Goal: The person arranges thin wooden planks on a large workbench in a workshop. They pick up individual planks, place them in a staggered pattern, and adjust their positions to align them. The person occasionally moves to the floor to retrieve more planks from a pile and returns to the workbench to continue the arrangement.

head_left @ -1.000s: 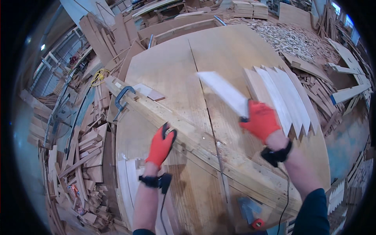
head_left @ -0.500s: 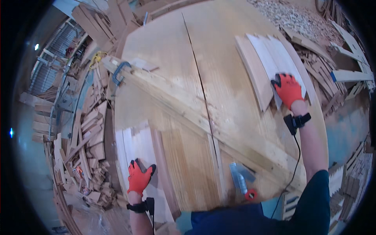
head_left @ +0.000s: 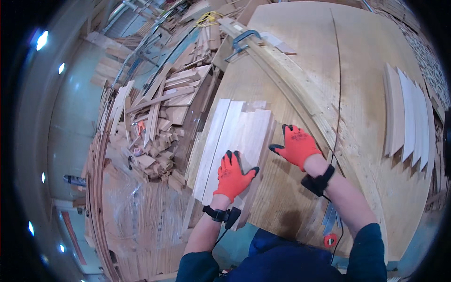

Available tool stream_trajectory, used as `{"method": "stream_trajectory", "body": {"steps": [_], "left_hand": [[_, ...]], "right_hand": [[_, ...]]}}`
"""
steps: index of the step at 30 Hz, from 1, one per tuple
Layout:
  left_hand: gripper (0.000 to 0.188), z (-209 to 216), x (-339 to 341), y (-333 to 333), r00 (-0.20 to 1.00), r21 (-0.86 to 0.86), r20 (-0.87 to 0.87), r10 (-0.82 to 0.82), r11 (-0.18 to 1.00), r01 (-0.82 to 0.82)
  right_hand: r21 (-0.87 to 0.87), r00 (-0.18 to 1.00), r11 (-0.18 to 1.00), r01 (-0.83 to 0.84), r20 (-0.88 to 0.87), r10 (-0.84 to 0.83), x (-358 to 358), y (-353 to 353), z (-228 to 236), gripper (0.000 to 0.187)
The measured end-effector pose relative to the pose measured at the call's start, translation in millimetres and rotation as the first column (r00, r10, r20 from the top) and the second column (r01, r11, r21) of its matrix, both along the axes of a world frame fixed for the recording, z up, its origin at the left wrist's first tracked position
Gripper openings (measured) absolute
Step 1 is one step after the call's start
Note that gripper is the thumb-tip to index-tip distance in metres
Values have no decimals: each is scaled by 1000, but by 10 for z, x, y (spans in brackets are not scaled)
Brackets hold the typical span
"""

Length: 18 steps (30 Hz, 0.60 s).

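Note:
Several pale wooden boards [head_left: 230,117] lie side by side on the left part of a large wooden tabletop [head_left: 300,28]. My left hand [head_left: 232,177], in a red glove with dark fingertips, rests flat on them with its thumb spread. My right hand [head_left: 299,148], gloved alike, hovers just right of these boards, fingers stretched and thumb apart, with nothing in it. A second group of pale boards [head_left: 408,117] with pointed near ends lies at the right side of the tabletop.
A long timber [head_left: 300,77] crosses the tabletop diagonally, with a blue clamp [head_left: 242,42] at its far end. Flat metal pieces [head_left: 330,217] and a red round item [head_left: 330,240] lie near the front edge. Wood offcuts [head_left: 157,108] are heaped to the left.
My right hand has left the boards on the right and come across toward those on the left. The view has turned left. My left hand still lies on the left boards.

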<state>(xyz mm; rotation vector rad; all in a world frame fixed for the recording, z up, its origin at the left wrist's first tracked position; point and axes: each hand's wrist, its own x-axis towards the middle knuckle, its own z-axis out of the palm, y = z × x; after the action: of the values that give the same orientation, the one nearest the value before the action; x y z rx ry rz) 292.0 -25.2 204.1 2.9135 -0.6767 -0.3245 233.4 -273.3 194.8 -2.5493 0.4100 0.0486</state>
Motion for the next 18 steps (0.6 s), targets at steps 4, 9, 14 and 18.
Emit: {"method": "stream_trajectory", "body": {"steps": [4, 9, 14, 18], "left_hand": [[108, 18, -201, 93, 1000, 34, -14, -11, 999, 11], [110, 66, -400, 0, 999, 131, 21, 30, 991, -33], [98, 142, -296, 74, 999, 92, -33, 15, 996, -12], [68, 194, -357, 49, 987, 35, 77, -144, 989, 142]], "right_hand": [[231, 989, 970, 72, -140, -40, 403, 410, -136, 103], [307, 972, 926, 221, -143, -185, 361, 816, -230, 117], [368, 965, 897, 244, -185, -187, 303, 793, -175, 96], [414, 973, 881, 228, -77, -216, 230, 723, 10, 63]]}}
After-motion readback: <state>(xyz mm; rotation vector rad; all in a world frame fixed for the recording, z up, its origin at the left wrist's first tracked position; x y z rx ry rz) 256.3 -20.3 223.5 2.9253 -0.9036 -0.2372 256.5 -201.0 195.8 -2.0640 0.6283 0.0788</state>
